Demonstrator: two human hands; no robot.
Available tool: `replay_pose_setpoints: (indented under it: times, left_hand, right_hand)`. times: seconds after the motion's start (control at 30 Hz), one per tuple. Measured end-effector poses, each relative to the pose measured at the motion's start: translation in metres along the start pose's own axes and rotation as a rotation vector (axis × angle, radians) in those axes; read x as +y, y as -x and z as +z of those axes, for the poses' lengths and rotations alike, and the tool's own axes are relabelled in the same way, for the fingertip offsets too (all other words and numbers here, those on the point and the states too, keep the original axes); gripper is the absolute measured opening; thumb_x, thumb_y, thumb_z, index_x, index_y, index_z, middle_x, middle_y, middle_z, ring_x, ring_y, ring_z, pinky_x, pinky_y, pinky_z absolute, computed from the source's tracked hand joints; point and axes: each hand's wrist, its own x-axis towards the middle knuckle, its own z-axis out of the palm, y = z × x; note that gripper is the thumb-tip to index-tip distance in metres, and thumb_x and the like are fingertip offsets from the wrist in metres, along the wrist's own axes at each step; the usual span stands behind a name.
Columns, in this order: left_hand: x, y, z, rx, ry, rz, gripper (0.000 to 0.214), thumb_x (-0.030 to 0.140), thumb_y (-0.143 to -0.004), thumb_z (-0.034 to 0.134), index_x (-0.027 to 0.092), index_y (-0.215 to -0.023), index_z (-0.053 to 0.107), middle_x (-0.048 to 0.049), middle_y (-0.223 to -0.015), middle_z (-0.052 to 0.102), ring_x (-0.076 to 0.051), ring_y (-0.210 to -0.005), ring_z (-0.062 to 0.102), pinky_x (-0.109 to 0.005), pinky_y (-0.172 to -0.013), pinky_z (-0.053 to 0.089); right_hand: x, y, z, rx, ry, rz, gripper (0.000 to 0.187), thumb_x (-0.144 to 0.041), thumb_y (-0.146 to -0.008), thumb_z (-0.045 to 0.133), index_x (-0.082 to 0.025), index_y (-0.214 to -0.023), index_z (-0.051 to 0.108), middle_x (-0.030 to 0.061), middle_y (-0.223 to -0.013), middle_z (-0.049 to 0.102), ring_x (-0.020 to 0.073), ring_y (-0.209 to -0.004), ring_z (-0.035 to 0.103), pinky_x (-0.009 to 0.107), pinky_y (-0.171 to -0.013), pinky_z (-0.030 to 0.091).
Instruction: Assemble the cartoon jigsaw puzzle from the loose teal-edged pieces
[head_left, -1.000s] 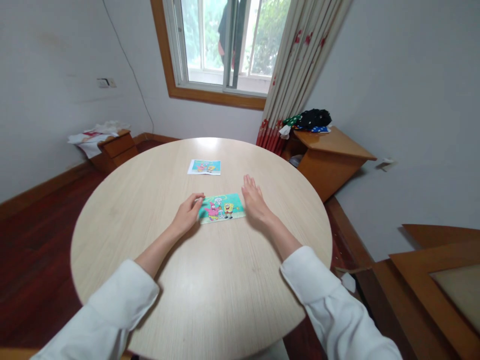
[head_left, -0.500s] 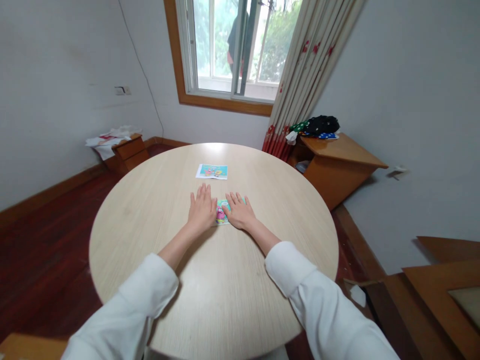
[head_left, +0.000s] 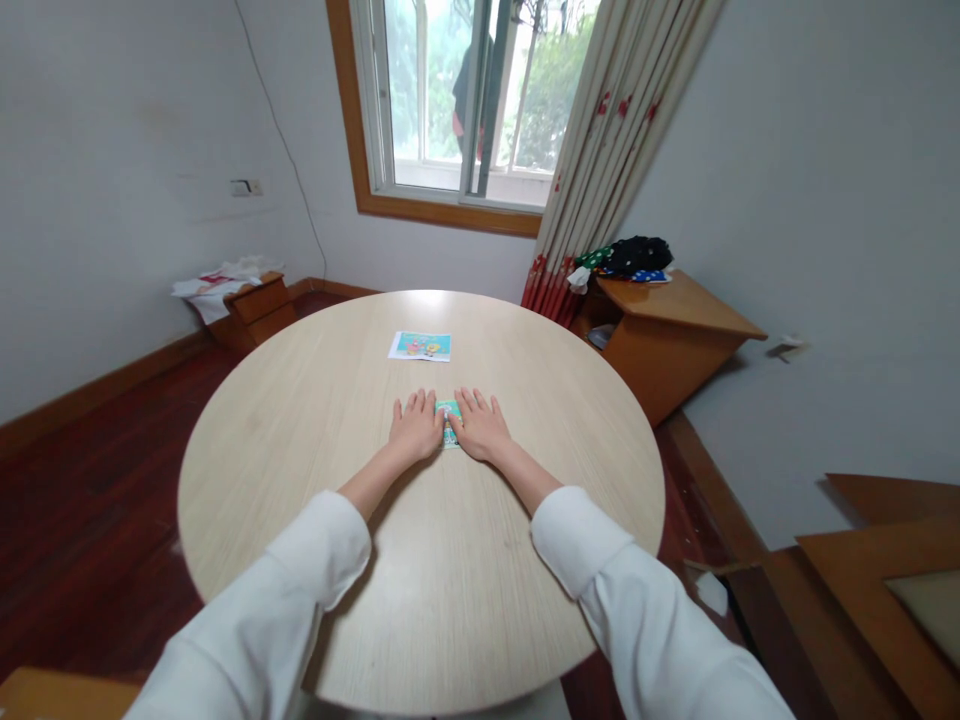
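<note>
A colourful cartoon puzzle [head_left: 449, 437] lies at the middle of the round wooden table [head_left: 315, 400], almost wholly covered by my hands. My left hand [head_left: 417, 431] lies flat on its left part with fingers stretched out. My right hand [head_left: 480, 428] lies flat on its right part, fingers spread. Only a narrow teal strip shows between them. A second cartoon picture sheet [head_left: 421, 346] lies further back on the table, untouched.
A wooden side cabinet [head_left: 667, 330] with dark and spotted cloths on top stands at the right by the curtain [head_left: 600, 140]. A low wooden box [head_left: 251, 305] with papers sits by the left wall. A window is behind the table. Wooden furniture is at the lower right.
My hands moved from the puzzle's two ends onto its top and closed in towards each other. They now lie flat side by side and cover nearly all of it.
</note>
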Motion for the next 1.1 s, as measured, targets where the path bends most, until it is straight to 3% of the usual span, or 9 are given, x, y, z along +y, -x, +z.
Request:
replay_pose_setpoints:
  times: [0.13,0.2,0.3,0.43,0.57,0.83,0.97,1.03,1.1]
  left_hand:
    - [0.003,-0.002,-0.007,0.124,-0.029,0.013,0.059,0.034,-0.096,0.018,0.01,-0.15,0.024,-0.0125,-0.157,0.02,-0.026,-0.145,0.017,-0.051,-0.117,0.009]
    - [0.004,0.0,0.0,0.063,-0.035,0.02,0.059,0.033,-0.095,0.019,0.009,-0.148,0.027,-0.013,-0.156,0.023,-0.027,-0.145,0.02,-0.052,-0.117,0.01]
    - [0.002,0.003,0.014,0.061,-0.037,0.04,0.059,0.036,-0.095,0.019,0.011,-0.147,0.031,-0.0126,-0.155,0.027,-0.029,-0.143,0.023,-0.053,-0.116,0.012]
    - [0.0,0.004,0.019,0.059,-0.029,0.052,0.059,0.034,-0.095,0.019,0.01,-0.147,0.031,-0.0123,-0.156,0.026,-0.029,-0.143,0.023,-0.053,-0.116,0.013]
    - [-0.002,0.002,0.015,0.047,0.005,0.046,0.059,0.031,-0.095,0.016,0.009,-0.148,0.028,-0.0105,-0.156,0.027,-0.026,-0.143,0.023,-0.05,-0.117,0.013]
    - [-0.002,0.0,0.019,0.05,0.027,0.047,0.059,0.032,-0.093,0.021,0.01,-0.146,0.032,-0.0127,-0.155,0.027,-0.027,-0.144,0.022,-0.052,-0.117,0.012]
    - [-0.008,-0.005,0.005,0.041,0.1,0.023,0.059,0.026,-0.093,0.018,0.005,-0.148,0.025,-0.0164,-0.154,0.028,-0.023,-0.143,0.026,-0.046,-0.115,0.023]
    - [-0.019,-0.007,-0.013,0.07,0.109,-0.009,0.061,0.024,-0.093,0.017,-0.003,-0.147,0.02,-0.0206,-0.155,0.021,-0.024,-0.144,0.02,-0.043,-0.115,0.023]
    - [-0.034,-0.008,-0.037,0.15,0.108,-0.027,0.061,0.025,-0.093,0.02,-0.003,-0.147,0.021,-0.0209,-0.156,0.02,-0.024,-0.145,0.018,-0.041,-0.117,0.019]
  right_hand:
    - [0.0,0.002,0.004,0.005,0.001,0.0,0.063,-0.043,-0.096,0.018,-0.012,-0.151,0.02,0.0065,-0.158,0.018,0.0251,-0.146,0.012,0.05,-0.117,0.006]
    - [0.0,-0.001,-0.003,-0.037,-0.006,0.002,0.063,-0.043,-0.097,0.018,-0.012,-0.151,0.019,0.006,-0.159,0.017,0.0254,-0.146,0.011,0.05,-0.117,0.005]
    - [0.0,-0.008,-0.014,-0.134,-0.032,0.008,0.062,-0.041,-0.097,0.017,-0.01,-0.151,0.018,0.0077,-0.159,0.015,0.0255,-0.146,0.012,0.049,-0.117,0.007]
    - [-0.005,-0.008,-0.014,0.103,0.019,-0.008,0.061,-0.036,-0.097,0.016,-0.008,-0.152,0.015,0.0089,-0.159,0.011,0.0232,-0.147,0.005,0.048,-0.117,0.001]
    - [-0.01,0.0,0.0,0.015,0.019,-0.02,0.061,-0.04,-0.097,0.017,-0.013,-0.151,0.021,0.0084,-0.158,0.018,0.0255,-0.146,0.014,0.052,-0.116,0.007]
    - [-0.008,-0.005,0.003,-0.019,-0.025,-0.01,0.061,-0.041,-0.097,0.019,-0.014,-0.151,0.021,0.0067,-0.158,0.017,0.025,-0.146,0.013,0.052,-0.116,0.004]
    - [0.0,-0.01,-0.013,-0.066,-0.199,0.031,0.063,-0.041,-0.097,0.015,-0.008,-0.152,0.013,0.0088,-0.159,0.014,0.0228,-0.147,0.012,0.046,-0.117,0.011]
    - [0.009,-0.009,-0.032,-0.011,-0.235,0.049,0.064,-0.041,-0.097,0.013,-0.008,-0.152,0.01,0.0089,-0.159,0.01,0.022,-0.147,0.008,0.045,-0.117,0.011]
    - [0.019,-0.006,-0.058,0.081,-0.2,0.041,0.064,-0.04,-0.097,0.016,-0.008,-0.152,0.011,0.0094,-0.159,0.01,0.0222,-0.147,0.007,0.045,-0.118,0.006]
